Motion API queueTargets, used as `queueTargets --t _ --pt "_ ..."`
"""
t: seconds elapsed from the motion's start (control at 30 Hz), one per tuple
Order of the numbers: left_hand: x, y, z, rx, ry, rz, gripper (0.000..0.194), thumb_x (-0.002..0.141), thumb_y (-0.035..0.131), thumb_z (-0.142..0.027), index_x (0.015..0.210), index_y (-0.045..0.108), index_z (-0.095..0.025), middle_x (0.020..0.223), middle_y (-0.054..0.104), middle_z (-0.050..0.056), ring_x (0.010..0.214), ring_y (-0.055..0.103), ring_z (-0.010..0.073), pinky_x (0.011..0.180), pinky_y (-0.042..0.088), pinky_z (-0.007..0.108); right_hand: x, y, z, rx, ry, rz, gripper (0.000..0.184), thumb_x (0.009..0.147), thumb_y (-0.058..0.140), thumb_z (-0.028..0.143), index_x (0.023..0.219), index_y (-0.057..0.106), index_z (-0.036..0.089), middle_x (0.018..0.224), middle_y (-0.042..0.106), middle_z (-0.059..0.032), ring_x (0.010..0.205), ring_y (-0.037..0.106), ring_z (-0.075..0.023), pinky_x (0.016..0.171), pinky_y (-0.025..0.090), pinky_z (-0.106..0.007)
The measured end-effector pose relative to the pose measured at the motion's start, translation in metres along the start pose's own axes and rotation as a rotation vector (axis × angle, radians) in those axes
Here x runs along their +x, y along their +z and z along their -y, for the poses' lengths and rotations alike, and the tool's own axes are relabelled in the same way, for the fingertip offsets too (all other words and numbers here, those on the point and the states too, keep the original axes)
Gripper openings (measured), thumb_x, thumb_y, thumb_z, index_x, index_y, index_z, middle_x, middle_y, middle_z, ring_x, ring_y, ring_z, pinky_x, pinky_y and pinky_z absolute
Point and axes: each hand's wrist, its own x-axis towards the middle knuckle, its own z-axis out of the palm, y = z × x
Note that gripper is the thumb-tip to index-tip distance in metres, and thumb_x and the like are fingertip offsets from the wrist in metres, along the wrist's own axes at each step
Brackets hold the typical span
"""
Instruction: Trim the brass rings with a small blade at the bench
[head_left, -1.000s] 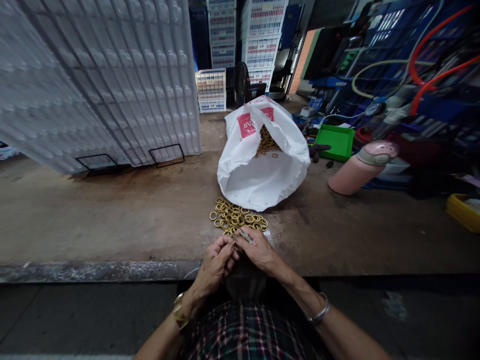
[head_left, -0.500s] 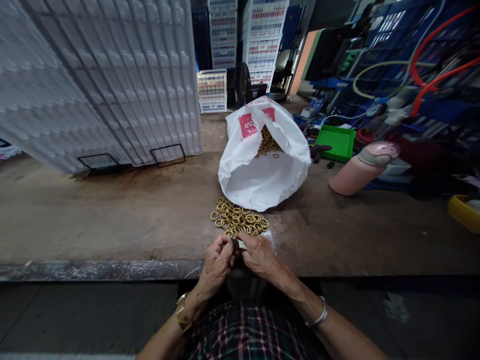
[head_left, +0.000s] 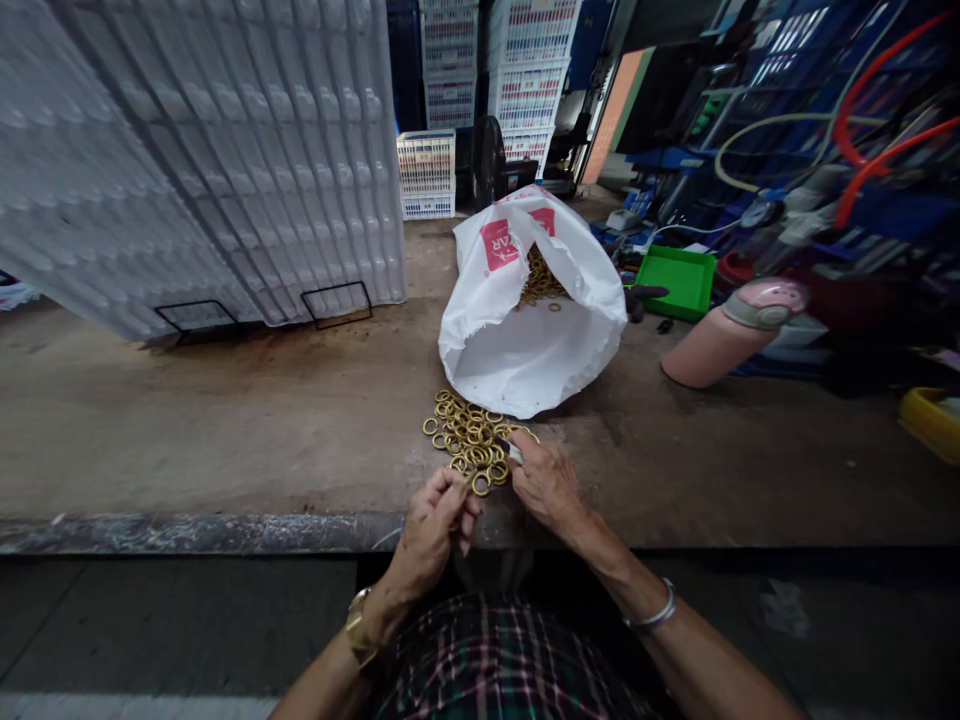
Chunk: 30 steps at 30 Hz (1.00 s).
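Widely gaping sack (head_left: 536,355), rings (head_left: 537,283) inside, right hand (head_left: 550,484) gripping slim object (head_left: 514,452), left hand (head_left: 433,523) pinched closed

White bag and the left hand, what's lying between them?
In the head view, a pile of gold-coloured rings lies on the table between the white bag and the left hand.

Head-worn view, facing forward, down, workbench (head_left: 225,430) close

Workshop with stacked crates (head_left: 529,92), hoses (head_left: 856,180)
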Motion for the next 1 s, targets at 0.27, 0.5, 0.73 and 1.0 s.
queueTargets --t 0.27,0.5,0.73,1.0 --pt "0.01 -0.021 0.004 -0.331 -0.022 -0.174 0.018 0.076 0.059 -0.031 0.076 0.051 -0.015 0.073 0.06 0.002 0.054 0.052 0.0082 0.043 0.039 0.017 -0.006 0.008 0.012 0.09 -0.057 0.011 0.021 0.078 0.046 0.02 0.096 0.057 0.023 0.083 0.066 -0.002 0.072 0.058 -0.0157 0.061 0.031 -0.024" --pt "0.011 -0.029 -0.002 -0.542 -0.162 -0.157 0.023 0.065 0.066 -0.024 0.084 0.057 -0.014 0.069 0.062 0.002 0.054 0.054 0.0088 0.045 0.041 0.018 0.0 0.016 0.023 -0.034 -0.085 0.053 0.02 0.076 0.044 0.015 0.09 0.058 0.021 0.084 0.067 -0.004 0.073 0.058 -0.0165 0.059 0.027 -0.025" --pt "0.012 -0.027 0.004 -0.475 -0.165 -0.203 0.023 0.065 0.068 -0.03 0.065 0.053 -0.013 0.07 0.059 0.001 0.059 0.056 0.0098 0.044 0.04 0.017 0.002 0.014 0.017 0.137 -0.056 -0.011 0.02 0.073 0.042 0.012 0.084 0.056 0.021 0.078 0.063 -0.0025 0.07 0.054 -0.0148 0.06 0.029 -0.024" --pt "0.024 -0.012 0.004 0.025 0.057 -0.235 0.033 0.072 0.06 -0.035 0.1 0.052 -0.018 0.062 0.052 -0.006 0.041 0.037 0.0033 0.035 0.025 0.014 0.006 0.01 0.02 0.977 0.06 0.24 0.015 0.077 0.044 0.03 0.066 0.045 0.02 0.054 0.038 0.0073 0.046 0.032 -0.0066 0.046 0.027 -0.02"
